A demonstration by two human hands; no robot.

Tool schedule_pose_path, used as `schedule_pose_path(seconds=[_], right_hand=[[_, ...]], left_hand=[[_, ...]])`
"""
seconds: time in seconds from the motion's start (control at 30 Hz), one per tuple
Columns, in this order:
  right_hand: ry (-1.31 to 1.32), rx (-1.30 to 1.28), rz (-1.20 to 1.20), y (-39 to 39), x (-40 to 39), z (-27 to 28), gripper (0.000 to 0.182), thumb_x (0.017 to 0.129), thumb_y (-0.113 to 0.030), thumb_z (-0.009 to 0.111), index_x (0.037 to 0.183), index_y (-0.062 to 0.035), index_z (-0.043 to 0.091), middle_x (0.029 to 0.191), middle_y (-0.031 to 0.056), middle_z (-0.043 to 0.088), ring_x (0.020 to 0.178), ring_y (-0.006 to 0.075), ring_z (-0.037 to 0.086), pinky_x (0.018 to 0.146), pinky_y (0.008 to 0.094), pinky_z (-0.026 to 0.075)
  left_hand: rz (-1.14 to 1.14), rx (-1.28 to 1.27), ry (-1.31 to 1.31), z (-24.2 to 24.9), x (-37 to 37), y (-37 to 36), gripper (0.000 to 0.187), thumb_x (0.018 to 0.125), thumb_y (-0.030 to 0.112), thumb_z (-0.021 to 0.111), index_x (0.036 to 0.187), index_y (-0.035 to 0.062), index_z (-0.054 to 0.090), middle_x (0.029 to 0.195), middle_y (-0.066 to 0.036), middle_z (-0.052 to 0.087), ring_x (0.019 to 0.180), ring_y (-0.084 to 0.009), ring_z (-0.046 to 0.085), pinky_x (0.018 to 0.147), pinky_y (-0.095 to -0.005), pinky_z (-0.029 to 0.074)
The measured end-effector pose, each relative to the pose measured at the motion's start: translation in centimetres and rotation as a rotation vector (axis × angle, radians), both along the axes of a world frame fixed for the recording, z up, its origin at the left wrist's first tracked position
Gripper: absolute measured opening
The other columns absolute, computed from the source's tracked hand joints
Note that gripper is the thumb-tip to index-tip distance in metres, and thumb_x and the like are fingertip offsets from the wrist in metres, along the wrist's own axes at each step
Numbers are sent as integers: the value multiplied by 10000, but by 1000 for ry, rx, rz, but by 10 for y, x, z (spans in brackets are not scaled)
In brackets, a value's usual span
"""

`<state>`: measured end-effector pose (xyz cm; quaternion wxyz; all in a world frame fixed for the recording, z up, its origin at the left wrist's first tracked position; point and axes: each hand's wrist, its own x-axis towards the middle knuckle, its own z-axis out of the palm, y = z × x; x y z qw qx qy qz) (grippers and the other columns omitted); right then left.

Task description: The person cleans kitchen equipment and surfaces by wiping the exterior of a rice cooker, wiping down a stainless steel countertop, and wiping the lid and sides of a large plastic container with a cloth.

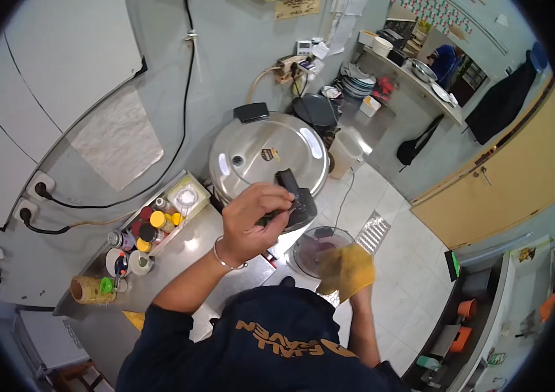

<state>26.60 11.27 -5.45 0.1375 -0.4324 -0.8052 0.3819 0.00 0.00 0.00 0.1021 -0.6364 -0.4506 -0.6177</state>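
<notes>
Dark cloth is filling the foreground: a shirt with orange letters. Beyond it, the left hand, a bangle circling its wrist, is hanging at the black handle on the near rim of a large steel cooker. Its fingers are bending towards the thumb; whether they are closing on the handle or only hovering over it, one cannot tell. The cooker is standing at the desk's right end, close to the wall, with a second handle projecting at the rear.

The right hand is gripping a yellow cloth, which is covering most of its fingers. From above, the cloth is partly hiding a clear tub that is resting on the tiled floor, near a drain grate.

Along the desk's wall-side edge, a tray is holding jars with coloured lids. Two bowls are sitting just beside the tray's left end. Near the desk's far left corner, a brown jar is standing.
</notes>
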Motion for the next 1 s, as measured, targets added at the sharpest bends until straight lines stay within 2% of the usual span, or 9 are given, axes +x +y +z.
schedule_pose_path(seconds=[0.1, 0.17, 0.3, 0.4, 0.5, 0.67, 0.8, 0.87, 1.0], right_hand=[[-517, 318, 189, -4, -64, 36, 514, 695, -241, 773, 1189, -119, 703, 1283, 179, 652, 1220, 328, 606, 1079, 428, 440], [-19, 1206, 208, 33, -79, 10, 430, 773, -207, 730, 1183, -85, 689, 1232, 171, 655, 1187, 343, 608, 1041, 428, 456], [409, 992, 282, 88, -183, -27, 301, 884, -175, 662, 1167, -76, 684, 1251, 179, 627, 1174, 365, 597, 1028, 435, 461], [95, 710, 556, 89, -239, 18, 323, 904, -214, 664, 1191, -68, 678, 1251, 183, 631, 1162, 368, 605, 1009, 409, 475], [-232, 511, 1187, 121, -260, 13, 337, 922, -265, 676, 1187, -58, 672, 1165, 175, 683, 1079, 357, 653, 956, 395, 502], [279, -115, 924, 241, -310, 32, 265, 946, -239, 687, 1138, -56, 700, 985, 134, 744, 916, 235, 719, 814, 356, 555], [445, 401, 199, 384, -406, 25, 429, 876, -288, 760, 1206, -34, 659, 999, 134, 743, 909, 268, 724, 801, 382, 554], [419, 530, 1, 443, -450, 20, 713, 778, -344, 827, 1337, -8, 538, 1078, 205, 703, 1023, 399, 670, 898, 456, 529], [423, 713, -199, 499, -516, 7, 940, 737, -365, 862, 1464, -10, 384, 1112, 257, 661, 1092, 419, 637, 961, 463, 501]], left_hand=[[135, -223, -224, -12, -26, -45, 203, 832, -93, 727, 1004, 11, 694, 1055, -143, 713, 946, -224, 697, 862, -289, 545], [157, -229, -362, -28, -24, -46, 207, 835, -104, 721, 1011, -2, 689, 1043, -135, 716, 940, -201, 693, 847, -281, 547], [232, -307, -679, -51, -17, -62, 212, 845, -123, 705, 1034, -30, 682, 1017, -110, 724, 914, -138, 681, 808, -261, 552], [254, -299, -840, -64, -17, -65, 210, 854, -117, 700, 1047, -34, 690, 1009, -90, 730, 886, -106, 672, 790, -252, 551], [265, -342, -1010, -76, -15, -70, 254, 865, -132, 690, 1102, -48, 650, 1028, -108, 723, 890, -128, 679, 809, -253, 561], [362, -250, -1342, -98, -12, -71, 226, 892, -57, 683, 1102, 12, 638, 1015, -121, 718, 812, -165, 680, 717, -273, 562], [411, -108, -1631, -74, 0, -52, 227, 903, -26, 673, 1108, 44, 602, 1004, -115, 707, 772, -195, 677, 686, -296, 553], [427, -92, -1631, -77, 7, -47, 225, 907, -19, 672, 1106, 50, 594, 1002, -113, 704, 769, -200, 678, 684, -302, 553], [450, -86, -1629, -79, 13, -36, 224, 912, -4, 674, 1103, 63, 577, 999, -110, 696, 762, -209, 679, 680, -312, 553]])
